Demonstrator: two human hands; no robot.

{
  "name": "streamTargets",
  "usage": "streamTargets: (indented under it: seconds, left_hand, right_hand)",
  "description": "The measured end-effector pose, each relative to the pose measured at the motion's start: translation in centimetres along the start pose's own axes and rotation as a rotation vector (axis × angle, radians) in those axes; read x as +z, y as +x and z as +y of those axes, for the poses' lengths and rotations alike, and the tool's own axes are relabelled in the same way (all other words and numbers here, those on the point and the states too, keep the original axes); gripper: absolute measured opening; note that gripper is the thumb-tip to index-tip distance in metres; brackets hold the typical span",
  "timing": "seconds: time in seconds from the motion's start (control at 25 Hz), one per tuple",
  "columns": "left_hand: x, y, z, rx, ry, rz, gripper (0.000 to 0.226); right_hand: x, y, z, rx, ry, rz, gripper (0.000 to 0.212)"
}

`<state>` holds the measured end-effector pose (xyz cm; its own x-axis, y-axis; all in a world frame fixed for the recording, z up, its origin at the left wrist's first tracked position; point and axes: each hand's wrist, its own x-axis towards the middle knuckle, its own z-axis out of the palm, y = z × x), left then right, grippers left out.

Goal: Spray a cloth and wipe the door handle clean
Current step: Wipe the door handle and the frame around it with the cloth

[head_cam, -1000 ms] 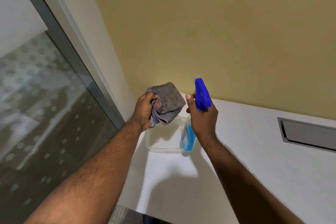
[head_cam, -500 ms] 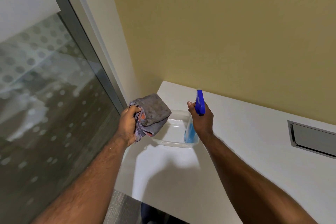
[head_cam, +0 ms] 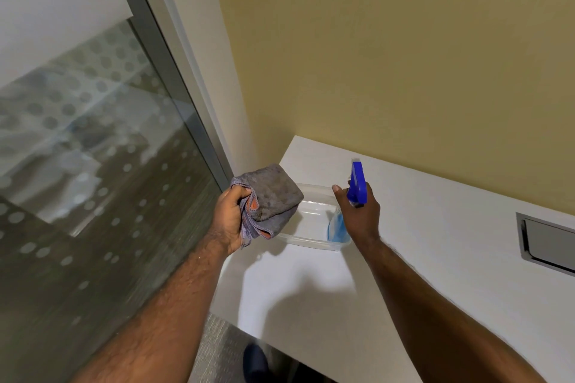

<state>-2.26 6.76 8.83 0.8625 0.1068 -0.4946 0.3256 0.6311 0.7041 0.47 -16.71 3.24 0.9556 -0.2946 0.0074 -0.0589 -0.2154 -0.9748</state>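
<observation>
The left hand (head_cam: 231,218) has its fingers curled tight around a bunched grey cloth (head_cam: 273,196), holding it up with its broad face turned right toward the spray bottle (head_cam: 348,205), a ready target for the mist. The right hand (head_cam: 361,214) is wrapped around the bottle's neck, its base over a clear plastic tub (head_cam: 311,241) on the white counter (head_cam: 435,242), probably to catch drips. The cloth is folded thick, mottled grey with orange-stitched edges hanging loose below. No door handle is in view; a glass door (head_cam: 93,180) stands at left
</observation>
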Motion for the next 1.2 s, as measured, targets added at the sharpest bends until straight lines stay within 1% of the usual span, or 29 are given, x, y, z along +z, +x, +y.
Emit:
streamTargets:
  seconds: [0.16,0.24,0.28,0.32,0.36,0.4,0.44,0.48,0.52,0.56,0.64,0.68,0.72,0.8,0.88,0.92,1.0,1.12,1.2]
  left_hand:
    - [-0.6,-1.4,-0.3,0.000,0.028,0.010,0.045]
    - [-1.0,-2.2,-0.3,0.000,0.034,0.015,0.045]
    - [-1.2,-2.7,-0.3,0.001,0.034,0.010,0.045]
    - [-1.5,-3.4,-0.3,0.004,0.035,0.003,0.045]
    - [-1.8,-4.1,-0.2,0.006,0.039,0.002,0.045]
    - [-2.1,-4.9,-0.2,0.005,0.041,0.001,0.045]
    - [-2.6,-5.8,-0.2,0.006,0.047,0.006,0.046]
    - [-3.2,-6.7,-0.2,0.006,0.051,0.006,0.046]
    - [-3.9,-8.0,-0.3,0.000,0.053,0.000,0.048]
    - [-4.7,-9.2,-0.4,-0.009,0.048,-0.008,0.050]
    - [-6.5,-11.9,-0.8,-0.024,0.021,-0.015,0.050]
    - [-7.3,-13.2,-1.0,-0.027,0.006,-0.021,0.048]
    - [-8.3,-14.8,-1.1,-0.026,-0.017,-0.032,0.045]
    - [-10.2,-17.4,-1.4,-0.020,-0.062,-0.035,0.048]
    - [-11.9,-19.9,-1.4,0.005,-0.094,-0.037,0.045]
    - [-12.7,-21.3,-1.2,0.044,-0.105,-0.030,0.039]
    - [-14.1,-23.6,-0.9,0.142,-0.086,0.002,0.027]
    - [-15.9,-26.8,-0.1,0.284,-0.012,0.069,0.024]
    - [-17.2,-29.0,0.3,0.334,0.052,0.120,0.022]
  right_hand:
    - [-0.3,-2.0,0.9,0.040,-0.102,0.039,0.062]
    - [-0.4,-3.8,0.8,0.075,-0.187,0.108,0.076]
    - [-0.5,-5.0,0.8,0.079,-0.217,0.166,0.080]
    - [-0.6,-6.5,0.8,0.068,-0.234,0.235,0.080]
    - [-0.5,-8.3,0.9,0.050,-0.241,0.299,0.076]
    - [-0.2,-10.2,0.9,0.038,-0.230,0.338,0.067]
    - [0.3,-12.2,0.8,0.038,-0.199,0.342,0.056]
    - [1.0,-14.1,0.6,0.062,-0.149,0.307,0.042]
    - [1.8,-16.0,0.1,0.133,-0.070,0.224,0.031]
    - [2.7,-17.7,-0.7,0.249,0.035,0.087,0.031]
    - [4.2,-20.7,-2.9,0.463,0.231,-0.263,0.051]
    - [4.9,-22.0,-4.1,0.512,0.344,-0.394,0.056]
    - [5.7,-23.4,-5.3,0.533,0.471,-0.470,0.059]
    - [7.0,-25.6,-7.2,0.515,0.668,-0.494,0.058]
    - [7.9,-27.8,-8.6,0.438,0.762,-0.485,0.050]
    - [8.2,-29.0,-9.2,0.404,0.785,-0.490,0.049]
    - [8.8,-31.0,-10.3,0.359,0.759,-0.487,0.049]
    - [9.3,-33.8,-12.4,0.248,0.630,-0.487,0.043]
    - [9.2,-35.5,-14.0,0.211,0.572,-0.518,0.041]
